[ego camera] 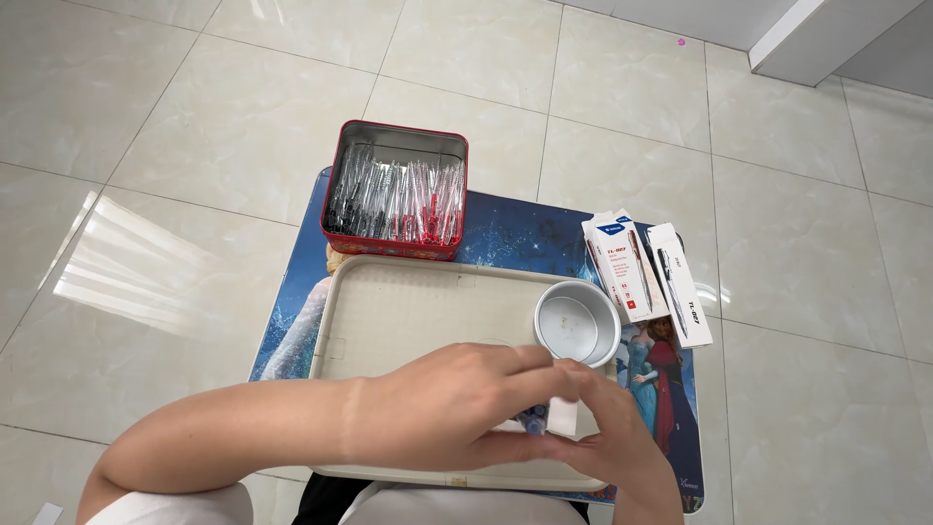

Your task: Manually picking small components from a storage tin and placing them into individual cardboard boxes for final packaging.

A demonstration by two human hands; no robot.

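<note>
A small white box (562,416) sits between both hands over the near edge of the beige tray (389,311); its long axis is hidden. The left hand (452,408) curls its grip tight over it, and the right hand (607,449) pinches it from below. A round metal cup (576,324) stands just beyond.

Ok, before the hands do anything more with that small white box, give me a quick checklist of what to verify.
1. Both hands on white box: left hand and right hand meet over it. Ok.
2. Box contents showing: dark tips at its end, kind unclear. Cannot tell.
3. Round metal cup upright on the beige tray. Ok.
4. Cup empty. Ok.
5. Red tin open, filled with clear pens. Ok.
6. Two spare pen boxes beside the tray. Ok.
</note>
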